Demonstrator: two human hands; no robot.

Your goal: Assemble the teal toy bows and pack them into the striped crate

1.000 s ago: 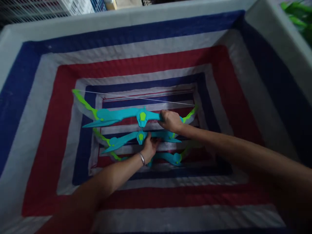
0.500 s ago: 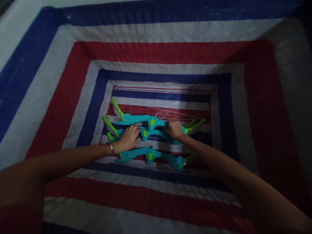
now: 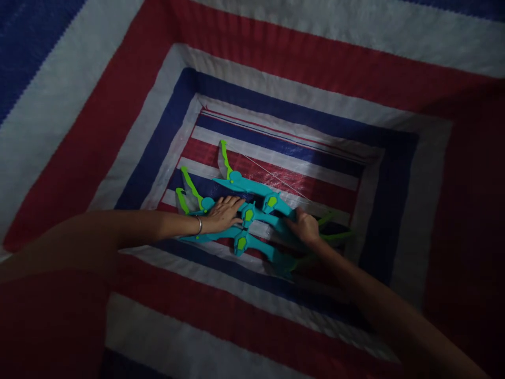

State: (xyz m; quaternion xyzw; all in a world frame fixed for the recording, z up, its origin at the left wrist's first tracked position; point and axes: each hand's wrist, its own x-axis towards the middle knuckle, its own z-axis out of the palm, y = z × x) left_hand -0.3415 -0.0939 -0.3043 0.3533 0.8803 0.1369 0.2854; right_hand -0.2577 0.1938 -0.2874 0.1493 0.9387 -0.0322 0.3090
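Three turquoise toy bows with lime-green tips lie in a row on the floor of a striped woven bag. My right hand [image 3: 305, 226] is closed around the right limb of the far toy bow [image 3: 252, 186]. Flat on the left part of the middle toy bow [image 3: 263, 216] rests my left hand [image 3: 224, 214], fingers stretched out. Nearest to me is the third toy bow [image 3: 256, 243], its right end dim in shadow. A thin white string runs behind the far bow. My right hand and forearm hide parts of the bows' right ends.
The bag's tall walls [image 3: 284, 110], striped red, white and blue, surround the bows on all sides. Its striped floor [image 3: 276, 138] shows beyond the far bow. The right side lies in deep shadow.
My view has turned and come closer. The far bow has shifted right relative to the middle one, with my right hand on it. My left hand's fingers now lie flatter.
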